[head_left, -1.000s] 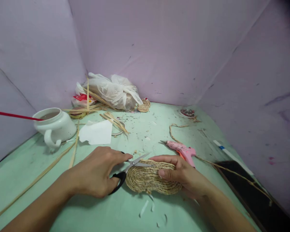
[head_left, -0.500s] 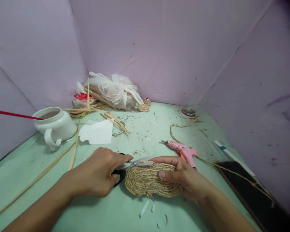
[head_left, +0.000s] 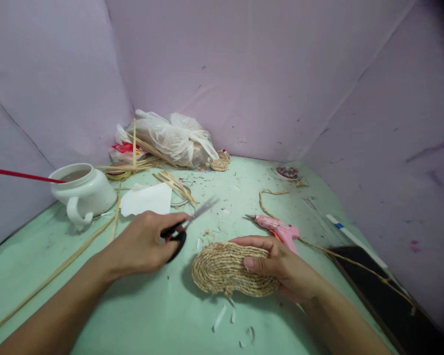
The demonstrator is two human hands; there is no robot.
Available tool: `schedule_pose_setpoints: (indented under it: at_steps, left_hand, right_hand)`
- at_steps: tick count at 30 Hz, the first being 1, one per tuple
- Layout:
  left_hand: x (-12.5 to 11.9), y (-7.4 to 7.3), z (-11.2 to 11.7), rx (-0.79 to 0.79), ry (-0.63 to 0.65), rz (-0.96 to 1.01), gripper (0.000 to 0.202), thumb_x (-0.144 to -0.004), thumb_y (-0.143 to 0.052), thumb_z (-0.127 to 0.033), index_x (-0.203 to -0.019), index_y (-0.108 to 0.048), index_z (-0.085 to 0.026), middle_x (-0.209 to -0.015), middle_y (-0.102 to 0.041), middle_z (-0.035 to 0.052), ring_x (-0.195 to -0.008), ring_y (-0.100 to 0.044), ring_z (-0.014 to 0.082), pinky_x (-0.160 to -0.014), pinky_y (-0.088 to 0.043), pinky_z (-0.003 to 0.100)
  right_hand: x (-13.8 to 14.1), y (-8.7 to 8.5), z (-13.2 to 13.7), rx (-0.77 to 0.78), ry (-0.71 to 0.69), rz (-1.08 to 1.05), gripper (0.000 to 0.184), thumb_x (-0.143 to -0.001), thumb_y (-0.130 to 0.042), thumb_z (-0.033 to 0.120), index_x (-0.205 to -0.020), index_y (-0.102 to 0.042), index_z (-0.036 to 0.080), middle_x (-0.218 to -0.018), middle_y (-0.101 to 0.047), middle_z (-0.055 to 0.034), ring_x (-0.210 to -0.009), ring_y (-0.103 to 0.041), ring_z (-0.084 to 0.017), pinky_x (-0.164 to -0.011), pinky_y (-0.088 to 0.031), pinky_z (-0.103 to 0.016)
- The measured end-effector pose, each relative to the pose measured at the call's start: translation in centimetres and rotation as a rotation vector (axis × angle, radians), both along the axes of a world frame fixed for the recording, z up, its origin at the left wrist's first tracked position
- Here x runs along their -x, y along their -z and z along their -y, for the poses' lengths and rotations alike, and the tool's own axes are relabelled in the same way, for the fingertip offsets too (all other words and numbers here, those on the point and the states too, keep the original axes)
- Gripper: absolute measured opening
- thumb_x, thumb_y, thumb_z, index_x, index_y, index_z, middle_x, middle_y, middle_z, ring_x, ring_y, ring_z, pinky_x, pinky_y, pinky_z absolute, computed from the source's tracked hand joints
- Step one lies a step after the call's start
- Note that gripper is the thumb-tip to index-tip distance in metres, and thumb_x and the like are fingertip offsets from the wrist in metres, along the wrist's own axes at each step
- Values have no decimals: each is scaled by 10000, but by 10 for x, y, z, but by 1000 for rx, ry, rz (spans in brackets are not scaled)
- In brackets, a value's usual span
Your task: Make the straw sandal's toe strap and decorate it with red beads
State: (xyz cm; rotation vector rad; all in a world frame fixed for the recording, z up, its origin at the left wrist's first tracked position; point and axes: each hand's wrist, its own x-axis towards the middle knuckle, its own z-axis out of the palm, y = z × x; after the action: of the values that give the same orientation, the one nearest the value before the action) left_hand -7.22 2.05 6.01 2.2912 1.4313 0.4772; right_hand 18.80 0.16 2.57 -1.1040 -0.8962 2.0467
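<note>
My left hand (head_left: 150,242) grips a pair of black-handled scissors (head_left: 176,245), whose blades point up and to the right and are blurred by motion. The scissors are apart from the woven piece. In my right hand (head_left: 272,264) is a flat oval piece of coiled straw rope (head_left: 222,268), my thumb on top and fingers behind its far edge. Its lower edge curves inward at the middle. Small white scraps (head_left: 219,318) lie on the table just below it. A pink glue gun (head_left: 277,228) lies beyond my right hand.
A white mug (head_left: 85,192) with a red stick (head_left: 22,174) stands at left. White paper (head_left: 146,199) and straw strips (head_left: 175,185) lie near it. A plastic bag (head_left: 173,138) rests against the back wall. A dark flat panel (head_left: 377,291) and straw cord (head_left: 355,261) are at right.
My left hand has drawn the scissors away from the coiled piece's far edge, up and to the left. My right hand still holds the piece in nearly the same place.
</note>
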Motion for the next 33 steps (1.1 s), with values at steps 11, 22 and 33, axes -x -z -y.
schedule_pose_setpoints:
  at_steps: [11, 22, 33]
  left_hand:
    - [15, 30, -21, 12, -206, -498, 230, -742, -435, -217, -837, -644, -197, -858, -648, 111, -758, -591, 277, -603, -392, 329]
    - [-31, 11, 6, 565, -108, 472, 232, -692, -543, -354, -571, -559, -156, -422, -482, -42, -390, -407, 85, -420, -308, 206]
    - [-36, 32, 5, 526, -312, 543, 167, -707, -517, -271, -581, -458, -179, -423, -535, -39, -345, -442, 81, -354, -316, 182]
  right_hand:
    - [8, 7, -3, -124, 212, 48, 425, -500, -839, 261, -897, -705, 190, -752, -722, -25, -652, -643, -154, -651, -488, -290]
    - [7, 0, -2, -346, 191, 165, 435, -587, -773, 372, -977, -666, 211, -959, -702, -63, -822, -638, -210, -712, -477, -325]
    - [-54, -20, -22, -365, -31, 1663, 495, -728, -465, 600, -433, -560, 214, -447, -595, -64, -504, -546, -216, -484, -324, -304]
